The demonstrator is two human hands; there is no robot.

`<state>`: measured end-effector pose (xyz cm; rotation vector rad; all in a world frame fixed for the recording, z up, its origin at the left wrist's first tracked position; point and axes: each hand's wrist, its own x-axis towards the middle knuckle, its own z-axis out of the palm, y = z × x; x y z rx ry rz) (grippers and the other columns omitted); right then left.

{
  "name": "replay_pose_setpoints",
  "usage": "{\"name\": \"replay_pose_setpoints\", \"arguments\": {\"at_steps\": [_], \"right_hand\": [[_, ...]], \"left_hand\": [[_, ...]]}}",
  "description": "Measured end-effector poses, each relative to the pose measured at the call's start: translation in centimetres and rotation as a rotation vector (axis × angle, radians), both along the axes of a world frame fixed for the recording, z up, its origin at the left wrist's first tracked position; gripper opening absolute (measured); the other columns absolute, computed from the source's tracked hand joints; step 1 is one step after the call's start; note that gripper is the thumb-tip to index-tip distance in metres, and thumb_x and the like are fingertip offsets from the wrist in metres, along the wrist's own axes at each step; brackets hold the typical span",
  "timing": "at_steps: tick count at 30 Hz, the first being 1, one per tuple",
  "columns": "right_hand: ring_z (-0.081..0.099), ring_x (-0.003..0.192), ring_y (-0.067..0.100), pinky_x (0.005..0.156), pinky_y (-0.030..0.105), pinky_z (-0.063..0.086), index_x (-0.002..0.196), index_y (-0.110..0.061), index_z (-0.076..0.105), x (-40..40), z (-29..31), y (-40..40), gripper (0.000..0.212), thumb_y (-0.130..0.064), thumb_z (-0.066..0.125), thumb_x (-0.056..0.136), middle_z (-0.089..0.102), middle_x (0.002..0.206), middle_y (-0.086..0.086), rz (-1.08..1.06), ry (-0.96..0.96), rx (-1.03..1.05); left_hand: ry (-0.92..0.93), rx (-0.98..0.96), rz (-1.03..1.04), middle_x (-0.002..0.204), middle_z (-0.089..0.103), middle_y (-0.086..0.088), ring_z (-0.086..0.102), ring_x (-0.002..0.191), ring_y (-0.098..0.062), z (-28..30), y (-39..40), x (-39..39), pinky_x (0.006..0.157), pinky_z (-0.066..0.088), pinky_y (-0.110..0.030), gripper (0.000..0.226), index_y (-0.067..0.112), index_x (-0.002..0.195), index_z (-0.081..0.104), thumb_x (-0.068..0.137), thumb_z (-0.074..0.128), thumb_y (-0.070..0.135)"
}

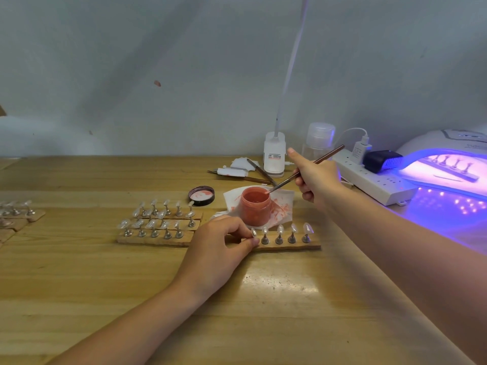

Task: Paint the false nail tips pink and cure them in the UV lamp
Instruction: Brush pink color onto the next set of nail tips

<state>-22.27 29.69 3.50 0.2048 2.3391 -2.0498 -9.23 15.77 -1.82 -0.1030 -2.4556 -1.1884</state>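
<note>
Wooden worktop (79, 272), UV lamp (448, 164) glowing at its right edge.
Your left hand (218, 248) pinches the near cork strip (287, 247) of five clear nail tips (280, 229); your right hand (316, 177) grips the brush (303, 171), bristles at the pink paint jar (255, 209) just behind.
</note>
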Motion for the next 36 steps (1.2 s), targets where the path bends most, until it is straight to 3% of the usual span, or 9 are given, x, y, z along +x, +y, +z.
{"name": "replay_pose_setpoints", "arguments": {"at_steps": [7,10,14,22,36], "right_hand": [[0.039,0.032,0.005,0.037,0.015,0.034,0.063,-0.014,0.057,0.1,0.6,1.2,0.038,-0.045,0.06,0.085,0.05,0.045,-0.003,-0.064,0.095,-0.058],[0.049,0.035,0.004,0.039,0.013,0.04,0.071,-0.019,0.063,0.9,0.6,1.4,0.033,-0.046,0.056,0.088,0.056,0.041,-0.006,0.054,0.2,-0.115],[0.062,0.045,0.01,0.042,0.013,0.045,0.069,-0.015,0.063,1.8,-0.1,1.6,0.041,-0.049,0.052,0.088,0.066,0.052,0.001,0.225,0.213,-0.089],[0.058,0.04,0.008,0.041,0.014,0.045,0.065,-0.009,0.061,1.8,-0.5,1.7,0.044,-0.045,0.053,0.089,0.063,0.047,0.001,0.204,0.169,-0.091],[0.056,0.038,0.005,0.039,0.013,0.044,0.068,-0.009,0.061,1.4,-0.3,2.6,0.044,-0.048,0.053,0.088,0.062,0.045,-0.001,0.094,0.102,-0.124]], "left_hand": [[-0.01,0.003,-0.009,0.072,0.063,0.012,0.054,0.079,0.0,0.1,0.0,0.0,0.07,0.042,-0.014,0.025,0.029,0.06,0.06,0.074,0.074,0.014],[-0.001,0.004,0.001,0.071,0.063,0.011,0.054,0.078,0.0,0.1,0.0,0.0,0.068,0.04,-0.009,0.028,0.03,0.058,0.058,0.074,0.074,0.014],[-0.006,0.007,-0.003,0.071,0.063,0.01,0.054,0.078,-0.001,0.1,0.1,0.0,0.067,0.04,-0.011,0.025,0.029,0.06,0.06,0.074,0.074,0.014],[-0.016,0.003,-0.012,0.072,0.063,0.009,0.053,0.079,-0.001,0.2,0.1,0.0,0.066,0.036,-0.006,0.013,0.017,0.065,0.065,0.075,0.073,0.013],[-0.012,-0.004,-0.008,0.074,0.062,0.01,0.053,0.079,0.0,0.1,0.1,0.1,0.068,0.04,-0.011,0.022,0.026,0.062,0.061,0.075,0.073,0.014]]}}
